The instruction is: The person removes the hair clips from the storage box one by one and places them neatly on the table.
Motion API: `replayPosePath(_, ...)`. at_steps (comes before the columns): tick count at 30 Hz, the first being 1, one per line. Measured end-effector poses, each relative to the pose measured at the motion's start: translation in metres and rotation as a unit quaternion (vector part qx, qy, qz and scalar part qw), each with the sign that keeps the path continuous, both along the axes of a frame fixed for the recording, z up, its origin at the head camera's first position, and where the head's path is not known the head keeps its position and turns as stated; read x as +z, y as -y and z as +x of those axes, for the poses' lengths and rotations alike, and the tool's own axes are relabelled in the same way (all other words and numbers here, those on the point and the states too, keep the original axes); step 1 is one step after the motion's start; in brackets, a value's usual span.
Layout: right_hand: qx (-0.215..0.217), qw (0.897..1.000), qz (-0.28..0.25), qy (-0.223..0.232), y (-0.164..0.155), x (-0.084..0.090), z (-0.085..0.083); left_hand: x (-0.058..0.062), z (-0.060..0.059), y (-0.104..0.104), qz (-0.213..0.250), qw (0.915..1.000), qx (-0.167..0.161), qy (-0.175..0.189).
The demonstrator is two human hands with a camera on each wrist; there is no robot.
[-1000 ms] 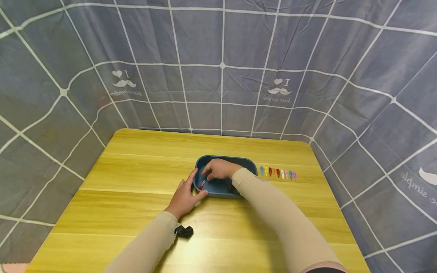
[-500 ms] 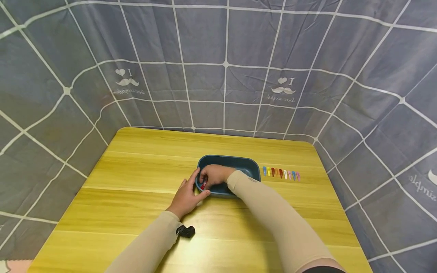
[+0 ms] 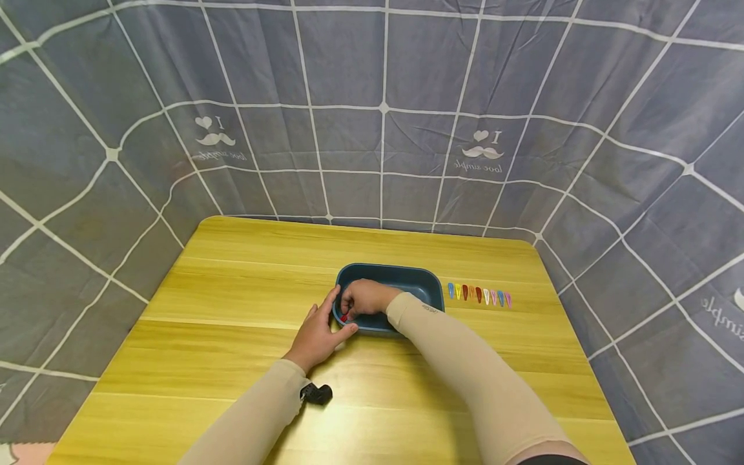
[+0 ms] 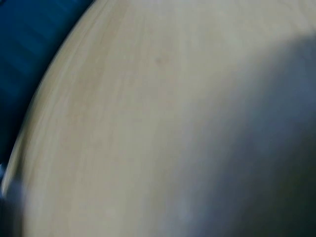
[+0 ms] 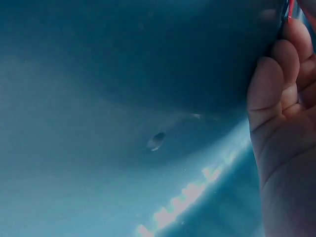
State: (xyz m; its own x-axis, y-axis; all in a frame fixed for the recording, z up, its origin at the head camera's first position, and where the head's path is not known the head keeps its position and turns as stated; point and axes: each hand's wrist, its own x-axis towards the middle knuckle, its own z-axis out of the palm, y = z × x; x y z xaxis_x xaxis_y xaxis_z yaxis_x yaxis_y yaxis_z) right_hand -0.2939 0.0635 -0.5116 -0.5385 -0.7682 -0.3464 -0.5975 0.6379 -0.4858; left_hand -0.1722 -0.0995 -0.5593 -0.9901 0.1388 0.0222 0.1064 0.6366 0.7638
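Observation:
In the head view a dark blue tray lies on the wooden table. My right hand reaches down into its left end with curled fingers and pinches a red hair clip. Only a bit of that clip shows, and in the right wrist view its red edge appears at the fingertips. My left hand rests at the tray's near left corner, fingers along the left side and thumb on the front rim. The left wrist view is blurred and shows mostly tabletop.
To the right of the tray lies a row of several hair clips in blue, yellow, red, orange, white and pink. A grey curtain with white lines surrounds the table. A small black device is on the left wrist.
My right hand has lowered into the tray's left end, and its fingers have closed on the red hair clip lying there. The left hand keeps its place on the tray.

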Motion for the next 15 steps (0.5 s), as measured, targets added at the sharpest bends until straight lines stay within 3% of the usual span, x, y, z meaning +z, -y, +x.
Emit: replayPosePath(15,0.0,1.0,-0.003,-0.013,-0.0033,0.0005,-0.0004,0.0006,0.0004,-0.0001,0.005,1.0,0.002,0.006)
